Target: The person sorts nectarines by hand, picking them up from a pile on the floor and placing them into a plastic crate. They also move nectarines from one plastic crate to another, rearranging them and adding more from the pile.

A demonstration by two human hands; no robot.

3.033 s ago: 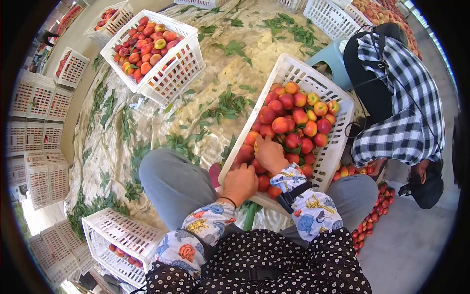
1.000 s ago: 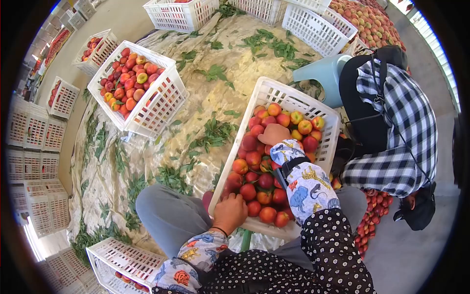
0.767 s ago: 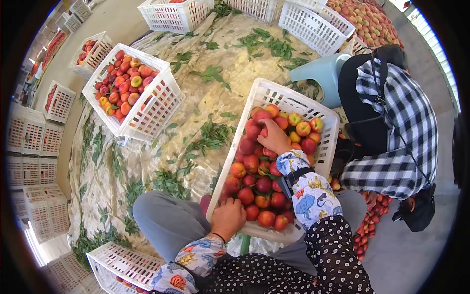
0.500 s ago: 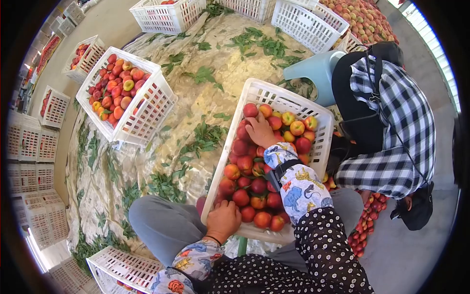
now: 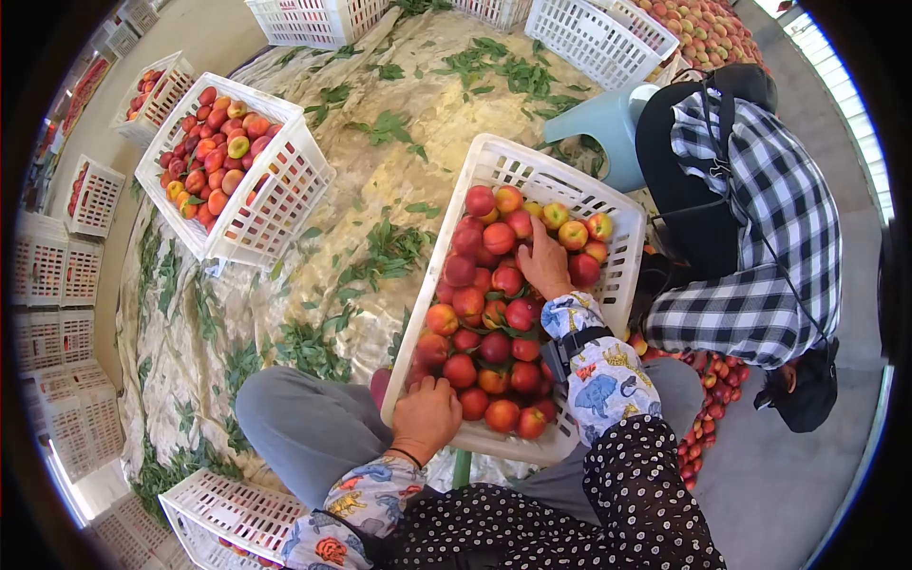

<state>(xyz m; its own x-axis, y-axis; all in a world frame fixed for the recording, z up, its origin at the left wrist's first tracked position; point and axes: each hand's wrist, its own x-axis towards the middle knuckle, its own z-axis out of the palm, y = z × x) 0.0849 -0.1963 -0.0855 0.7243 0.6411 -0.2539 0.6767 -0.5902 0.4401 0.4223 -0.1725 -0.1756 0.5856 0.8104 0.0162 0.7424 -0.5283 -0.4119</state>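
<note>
The left hand point(image 5: 427, 418) rests at the near left corner of the white plastic crate point(image 5: 554, 180), fingers bent and close together; I cannot tell if they squeeze the rim, but a light, steady hold should keep the crate still. Nectarines point(image 5: 498, 238) sit piled in that crate, and farther right the right hand point(image 5: 546, 266) dips among them with fingers a bit apart, though I cannot tell if it pinches one. Soft fingertips and slow moves should save the skins from bruises.
</note>
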